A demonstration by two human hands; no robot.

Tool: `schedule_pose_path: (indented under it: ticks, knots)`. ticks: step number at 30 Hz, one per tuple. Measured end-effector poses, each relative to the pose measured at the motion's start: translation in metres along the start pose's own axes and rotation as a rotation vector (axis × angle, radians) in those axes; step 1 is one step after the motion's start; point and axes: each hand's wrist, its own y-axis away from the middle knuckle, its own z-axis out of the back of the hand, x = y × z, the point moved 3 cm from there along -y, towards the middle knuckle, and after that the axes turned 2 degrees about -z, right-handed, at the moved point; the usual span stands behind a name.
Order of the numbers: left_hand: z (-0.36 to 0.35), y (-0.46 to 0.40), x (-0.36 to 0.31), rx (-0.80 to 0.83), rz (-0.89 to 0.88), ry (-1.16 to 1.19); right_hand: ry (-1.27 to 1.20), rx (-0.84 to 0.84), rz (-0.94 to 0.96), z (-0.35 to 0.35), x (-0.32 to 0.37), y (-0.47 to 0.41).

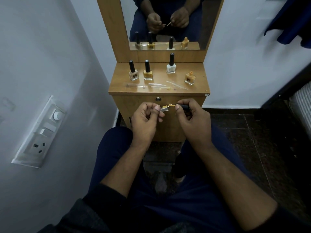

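Observation:
My left hand (146,120) pinches a small clear false nail tip (164,109) between thumb and fingers, in front of the wooden cabinet. My right hand (193,118) grips a black nail-polish cap (183,106); its brush (170,105), loaded with orange-yellow polish, touches the tip. The open orange polish bottle (189,78) stands uncapped at the right of the cabinet top (117,84).
Three capped polish bottles stand on the cabinet top: beige (133,71), gold (148,71), white (171,64). Several clear nail tips (156,85) lie along its front. A mirror (168,22) rises behind. A wall switch panel (40,132) is at left; my knees are below.

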Motion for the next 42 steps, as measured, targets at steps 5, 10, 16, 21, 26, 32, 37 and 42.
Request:
schedule_pose_path:
  ticks: [5,10,16,21,26,32,37,42]
  knots:
    - [0.000,0.000,0.001,0.003,0.003,0.004,-0.044,0.053,0.084,-0.002,0.006,0.003]
    - [0.000,0.000,0.000,-0.002,-0.010,-0.006,0.016,0.077,0.037,-0.006,-0.001,0.002]
    - [0.001,-0.001,0.000,-0.022,-0.032,-0.026,0.003,0.012,0.019,0.000,0.002,0.000]
    - [0.001,-0.001,0.001,-0.009,-0.050,-0.030,0.015,0.104,0.062,-0.006,0.001,0.003]
    - [0.001,-0.002,0.001,-0.008,-0.052,-0.046,0.036,0.004,-0.005,0.000,-0.004,-0.002]
    - [0.001,-0.002,0.001,-0.011,-0.041,-0.038,-0.001,0.100,0.081,-0.004,0.003,0.002]
    - [0.000,-0.001,0.001,-0.010,-0.049,-0.036,0.055,0.070,0.002,-0.004,-0.007,-0.001]
    - [0.002,-0.002,0.001,-0.016,-0.055,-0.042,0.014,0.059,0.047,0.000,0.001,0.000]
